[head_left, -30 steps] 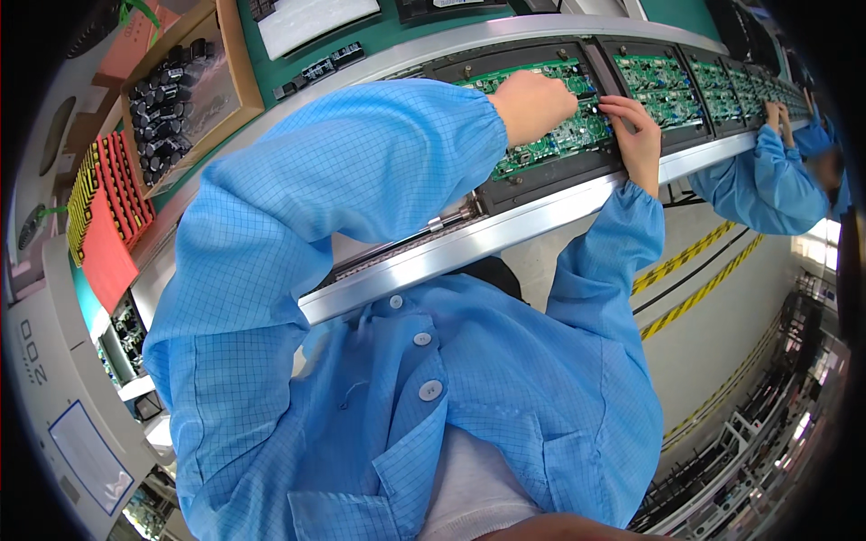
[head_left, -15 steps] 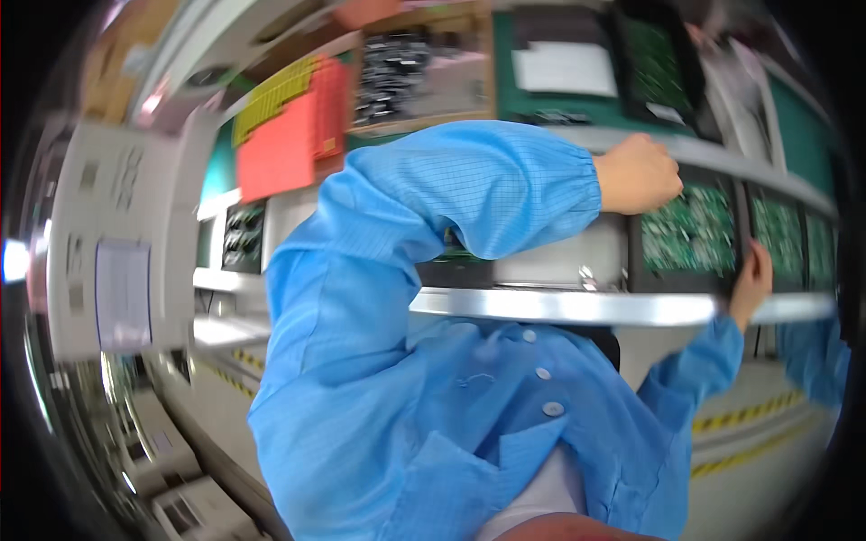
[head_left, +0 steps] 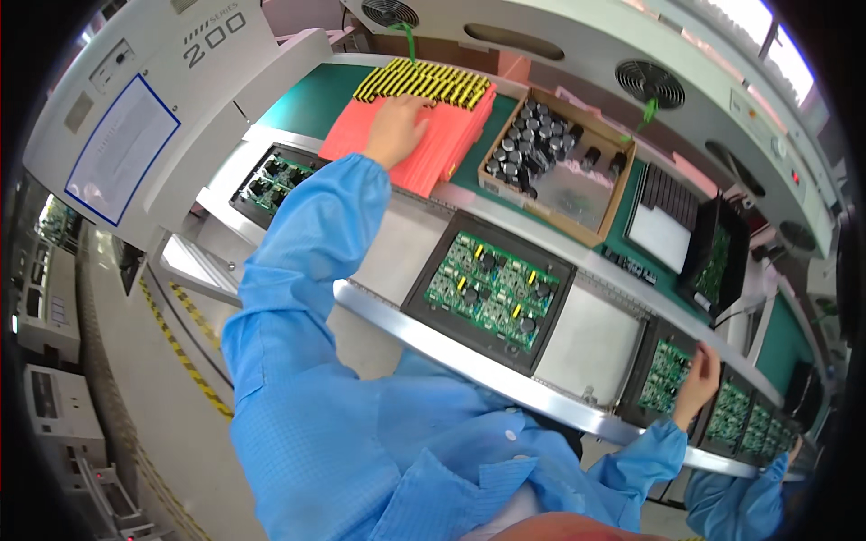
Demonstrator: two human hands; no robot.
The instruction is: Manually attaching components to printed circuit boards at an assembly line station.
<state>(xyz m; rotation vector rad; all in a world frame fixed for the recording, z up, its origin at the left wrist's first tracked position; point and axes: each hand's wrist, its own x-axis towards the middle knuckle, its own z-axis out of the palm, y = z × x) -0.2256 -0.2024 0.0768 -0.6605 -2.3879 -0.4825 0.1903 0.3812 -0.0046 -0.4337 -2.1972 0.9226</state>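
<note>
My left hand (head_left: 397, 131) reaches over a stack of red sheets (head_left: 406, 167). Its fingers look apart, the tips touching or just above rows of small yellow-and-black parts (head_left: 424, 81) along the far edge of the stack. My right hand (head_left: 699, 388) is at the right, its fingers stretched out at the edge of a green circuit board (head_left: 666, 374) in a black tray; nothing shows in it. Between the hands, another populated green circuit board (head_left: 492, 288) lies in a black tray (head_left: 433, 311) on the conveyor.
Behind the conveyor stands a cardboard box (head_left: 591, 236) of black cylindrical parts. Right of it are a white sheet (head_left: 658, 236) and a black bin (head_left: 717, 257) with green boards. A metal rail (head_left: 469, 365) runs along the front. Another person's blue sleeve (head_left: 740, 500) shows at far right.
My left hand, closed over a board at the right before, has moved left to the red stack and its fingers have opened. My right hand stays beside the board. The view has turned.
</note>
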